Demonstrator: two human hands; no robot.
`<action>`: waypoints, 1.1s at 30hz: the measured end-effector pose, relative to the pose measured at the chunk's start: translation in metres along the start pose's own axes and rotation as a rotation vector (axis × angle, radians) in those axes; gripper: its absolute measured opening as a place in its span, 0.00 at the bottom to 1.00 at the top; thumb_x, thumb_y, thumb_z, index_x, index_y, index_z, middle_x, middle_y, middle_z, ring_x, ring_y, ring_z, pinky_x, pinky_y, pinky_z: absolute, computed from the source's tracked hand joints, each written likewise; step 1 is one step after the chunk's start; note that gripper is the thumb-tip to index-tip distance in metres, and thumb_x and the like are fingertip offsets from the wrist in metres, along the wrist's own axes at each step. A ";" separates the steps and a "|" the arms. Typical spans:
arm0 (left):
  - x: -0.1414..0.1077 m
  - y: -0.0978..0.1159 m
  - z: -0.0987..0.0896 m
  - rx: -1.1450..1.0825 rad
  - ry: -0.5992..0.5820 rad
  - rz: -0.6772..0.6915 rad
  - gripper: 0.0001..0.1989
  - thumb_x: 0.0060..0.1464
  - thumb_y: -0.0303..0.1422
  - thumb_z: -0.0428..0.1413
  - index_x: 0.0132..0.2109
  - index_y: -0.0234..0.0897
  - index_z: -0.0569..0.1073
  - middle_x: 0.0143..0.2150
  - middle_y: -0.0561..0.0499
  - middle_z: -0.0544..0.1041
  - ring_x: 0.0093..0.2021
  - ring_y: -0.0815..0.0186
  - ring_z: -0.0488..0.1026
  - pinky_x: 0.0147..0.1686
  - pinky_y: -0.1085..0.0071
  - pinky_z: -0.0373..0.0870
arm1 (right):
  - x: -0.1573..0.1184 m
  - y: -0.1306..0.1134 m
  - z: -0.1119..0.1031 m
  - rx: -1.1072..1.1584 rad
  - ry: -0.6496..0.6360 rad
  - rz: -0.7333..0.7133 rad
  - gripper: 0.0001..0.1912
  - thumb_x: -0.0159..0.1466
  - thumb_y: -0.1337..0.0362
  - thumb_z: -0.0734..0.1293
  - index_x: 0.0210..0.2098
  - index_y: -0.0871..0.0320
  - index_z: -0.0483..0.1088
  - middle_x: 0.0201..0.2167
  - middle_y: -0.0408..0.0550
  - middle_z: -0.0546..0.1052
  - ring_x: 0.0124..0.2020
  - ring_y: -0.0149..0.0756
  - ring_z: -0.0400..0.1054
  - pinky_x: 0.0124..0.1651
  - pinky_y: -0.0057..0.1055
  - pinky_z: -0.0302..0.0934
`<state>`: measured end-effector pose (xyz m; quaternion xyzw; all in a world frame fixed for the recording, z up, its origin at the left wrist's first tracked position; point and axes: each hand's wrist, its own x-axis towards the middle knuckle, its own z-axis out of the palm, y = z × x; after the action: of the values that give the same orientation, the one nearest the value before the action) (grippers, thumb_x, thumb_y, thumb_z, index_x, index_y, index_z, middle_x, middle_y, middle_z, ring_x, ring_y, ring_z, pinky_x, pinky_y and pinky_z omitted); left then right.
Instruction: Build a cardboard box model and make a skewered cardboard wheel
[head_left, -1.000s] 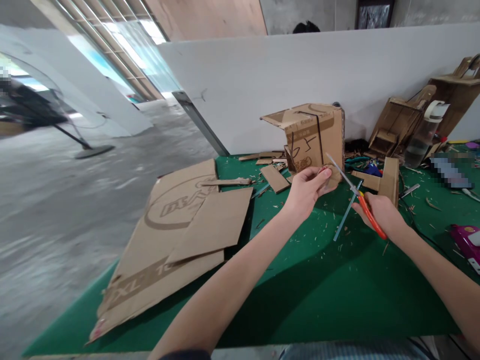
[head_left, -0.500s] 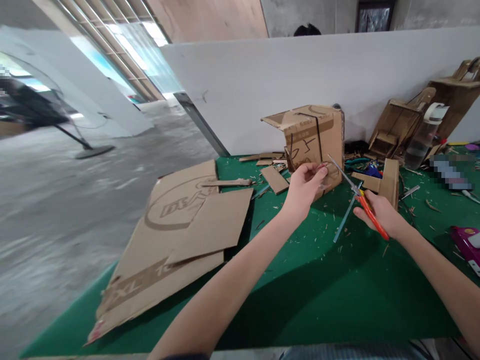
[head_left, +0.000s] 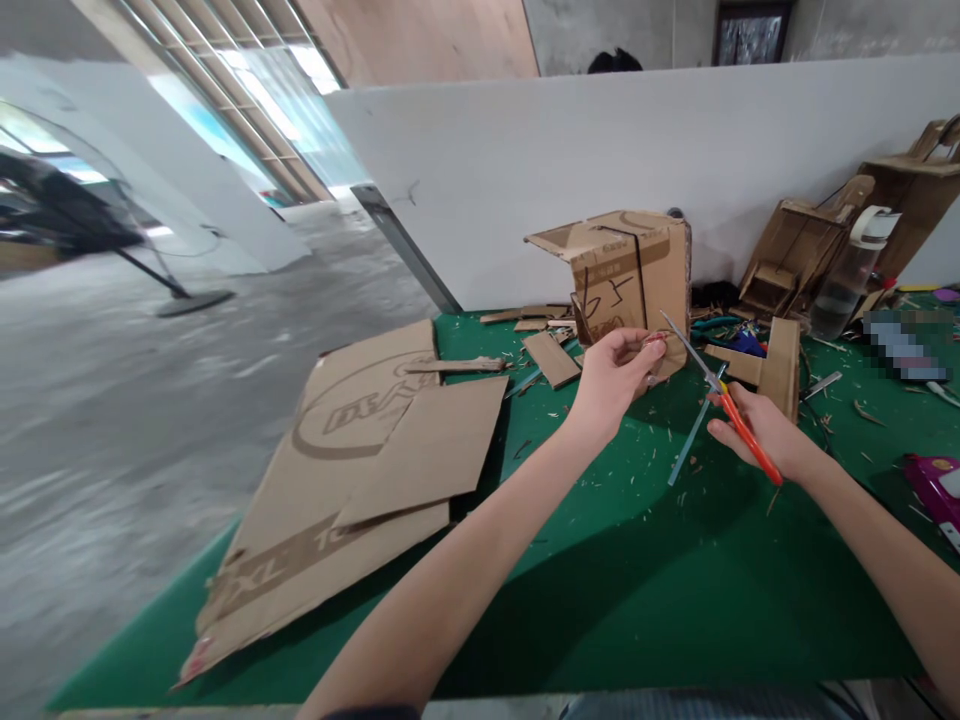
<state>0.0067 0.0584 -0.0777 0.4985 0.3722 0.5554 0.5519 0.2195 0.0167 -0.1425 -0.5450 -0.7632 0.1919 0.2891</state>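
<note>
My left hand (head_left: 616,385) is raised over the green table, its fingers pinched on a small reddish piece (head_left: 655,338) too small to name. My right hand (head_left: 759,436) grips scissors (head_left: 739,420) with red-orange handles. Their metal blades point up and left, close to the left fingertips. Behind both hands stands a cardboard box (head_left: 630,270) with a black cord around it and dark marks on its face; the left hand hides part of its lower side. Beneath the scissors, a translucent glue stick (head_left: 688,452) lies on the table.
Large flat cardboard sheets (head_left: 420,450) cover the table's left part. Cardboard strips (head_left: 551,358) and scraps lie near the box. To the right are an L-shaped cardboard piece (head_left: 780,370), a water bottle (head_left: 847,275), a phone (head_left: 904,345) and a purple object (head_left: 934,490). A white partition (head_left: 487,190) stands behind.
Both hands keep nearly the same pose, with the small piece and the scissors still held. The whole view has shifted very slightly.
</note>
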 end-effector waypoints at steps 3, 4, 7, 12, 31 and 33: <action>0.000 -0.001 0.000 0.001 0.010 -0.002 0.18 0.43 0.39 0.68 0.38 0.33 0.75 0.34 0.49 0.78 0.34 0.67 0.75 0.34 0.69 0.77 | -0.001 0.000 -0.001 0.020 -0.016 -0.007 0.14 0.62 0.52 0.65 0.40 0.54 0.64 0.33 0.50 0.76 0.34 0.43 0.74 0.34 0.33 0.64; 0.000 -0.001 0.000 -0.006 0.012 -0.007 0.18 0.43 0.39 0.68 0.38 0.34 0.75 0.35 0.49 0.78 0.35 0.67 0.75 0.34 0.69 0.77 | -0.001 0.001 -0.002 0.030 -0.024 -0.012 0.15 0.62 0.51 0.65 0.40 0.54 0.64 0.33 0.49 0.76 0.33 0.42 0.74 0.34 0.33 0.63; 0.001 -0.002 -0.001 -0.040 0.015 -0.038 0.19 0.42 0.40 0.68 0.38 0.33 0.76 0.37 0.48 0.79 0.37 0.66 0.76 0.35 0.70 0.77 | 0.000 0.002 -0.003 0.065 -0.051 -0.028 0.16 0.63 0.49 0.64 0.42 0.55 0.65 0.32 0.48 0.76 0.32 0.40 0.73 0.34 0.33 0.63; 0.001 -0.002 -0.001 -0.052 0.010 -0.049 0.19 0.42 0.41 0.68 0.38 0.33 0.76 0.37 0.48 0.79 0.37 0.65 0.77 0.34 0.70 0.77 | 0.001 0.004 -0.002 0.091 -0.071 -0.034 0.16 0.64 0.49 0.63 0.41 0.55 0.65 0.30 0.46 0.75 0.30 0.38 0.71 0.32 0.32 0.62; -0.004 -0.003 0.004 -0.054 0.013 -0.031 0.18 0.43 0.40 0.68 0.38 0.34 0.74 0.38 0.49 0.78 0.37 0.67 0.76 0.36 0.68 0.78 | 0.003 -0.012 0.009 -0.319 0.123 0.072 0.22 0.65 0.42 0.58 0.30 0.54 0.62 0.22 0.52 0.74 0.26 0.46 0.73 0.29 0.33 0.58; -0.004 -0.001 0.004 -0.093 0.003 -0.023 0.18 0.43 0.40 0.68 0.38 0.35 0.73 0.39 0.49 0.77 0.39 0.67 0.76 0.37 0.67 0.79 | 0.003 -0.010 0.007 -0.236 0.122 0.070 0.21 0.64 0.43 0.60 0.30 0.54 0.62 0.23 0.51 0.74 0.26 0.46 0.73 0.30 0.34 0.59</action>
<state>0.0108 0.0536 -0.0785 0.4674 0.3524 0.5664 0.5801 0.2066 0.0163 -0.1412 -0.6123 -0.7420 0.0770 0.2619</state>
